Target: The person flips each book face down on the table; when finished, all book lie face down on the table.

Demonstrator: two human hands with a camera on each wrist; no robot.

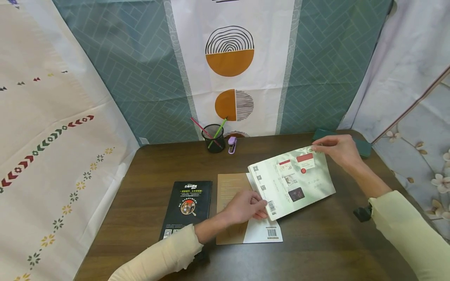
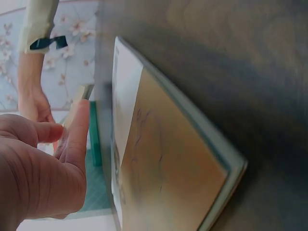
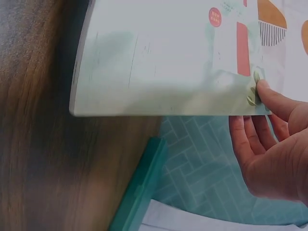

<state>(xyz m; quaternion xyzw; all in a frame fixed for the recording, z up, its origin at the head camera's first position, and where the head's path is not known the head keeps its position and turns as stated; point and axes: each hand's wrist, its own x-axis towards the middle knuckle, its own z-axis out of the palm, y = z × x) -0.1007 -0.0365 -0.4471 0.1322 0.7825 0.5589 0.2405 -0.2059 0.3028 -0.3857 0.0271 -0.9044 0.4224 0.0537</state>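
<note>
A pale green book (image 1: 306, 183) is held up at a tilt over the table by both hands. My left hand (image 1: 246, 206) pinches its lower left edge between thumb and fingers. At the upper right corner, my right hand (image 1: 339, 150) grips it, thumb on the cover and fingers behind, as the right wrist view shows on the book (image 3: 163, 62). Beneath its left part lies a brown and white book (image 1: 232, 195), partly covered by the left hand; its brown cover (image 2: 168, 144) fills much of the left wrist view. To the left lies a black book (image 1: 191, 199).
At the back of the table (image 1: 165, 162) stand a black mesh cup (image 1: 214, 144) with pencils and a purple stapler (image 1: 232, 144). A dark green box (image 1: 362, 148) lies at the back right, behind the right hand. Hanging cloths surround the table's back and sides.
</note>
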